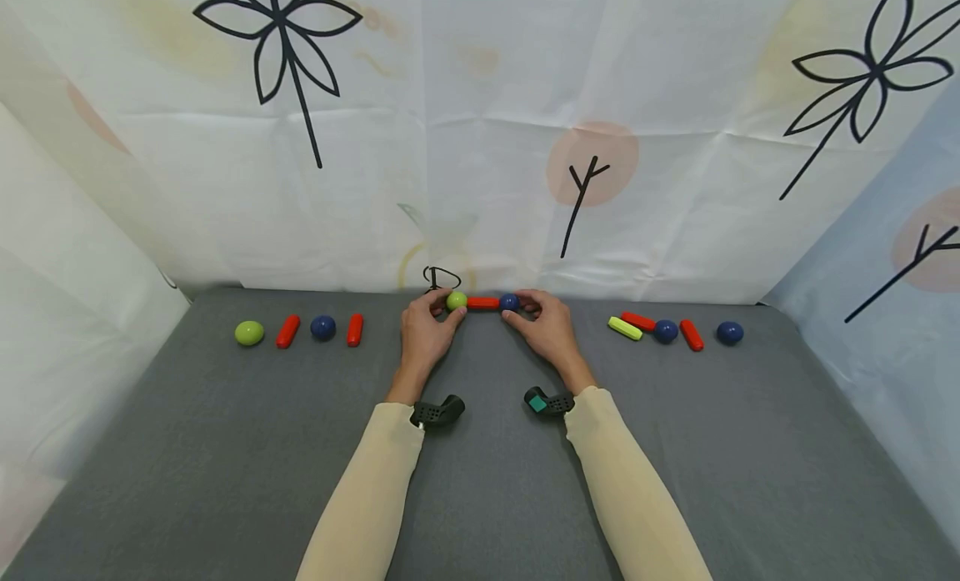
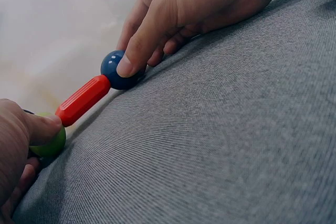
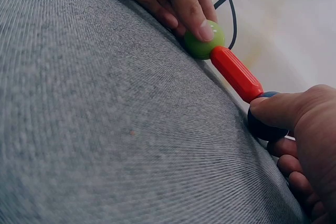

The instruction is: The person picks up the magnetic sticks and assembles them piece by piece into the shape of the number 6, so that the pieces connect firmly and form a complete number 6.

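At the table's back edge, my left hand [image 1: 427, 335] pinches a green ball [image 1: 457, 300] between thumb and fingers. My right hand [image 1: 551, 329] grips a dark blue ball [image 1: 509, 303] the same way. Between the two balls lies a red ridged rod [image 1: 483, 303], its ends touching both, so the three form one straight row. Both wrist views show the red rod [image 2: 84, 99] end to end, with a thumb over part of each ball. The green ball [image 3: 202, 43] shows best in the right wrist view.
Left on the grey table [image 1: 495, 481] are a green ball [image 1: 249, 333], a blue ball [image 1: 323, 328] and two red rods [image 1: 288, 332]. To the right lie a yellow-green rod [image 1: 626, 328], red rods [image 1: 692, 335] and blue balls [image 1: 730, 333]. A patterned cloth [image 1: 487, 214] hangs behind.
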Tool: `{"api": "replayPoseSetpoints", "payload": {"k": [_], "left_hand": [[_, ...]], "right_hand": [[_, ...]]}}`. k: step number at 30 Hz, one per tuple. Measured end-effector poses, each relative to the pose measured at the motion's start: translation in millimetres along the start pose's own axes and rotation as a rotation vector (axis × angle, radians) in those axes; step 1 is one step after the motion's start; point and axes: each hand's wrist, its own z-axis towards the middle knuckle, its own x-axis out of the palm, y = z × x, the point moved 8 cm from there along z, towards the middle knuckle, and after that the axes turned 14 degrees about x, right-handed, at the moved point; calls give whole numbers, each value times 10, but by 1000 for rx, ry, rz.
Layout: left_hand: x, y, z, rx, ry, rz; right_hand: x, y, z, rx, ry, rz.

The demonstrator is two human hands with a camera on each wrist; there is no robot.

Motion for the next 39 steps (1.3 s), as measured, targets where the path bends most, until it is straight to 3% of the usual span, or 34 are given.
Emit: {"api": "replayPoseSetpoints", "payload": {"k": [25, 39], "left_hand": [[-138, -30, 58, -9, 33, -74], [-480, 65, 27, -9, 54, -15]], "right_hand": [[0, 21, 2, -12, -3, 12], [-1, 0, -5, -20, -2, 22]]}}
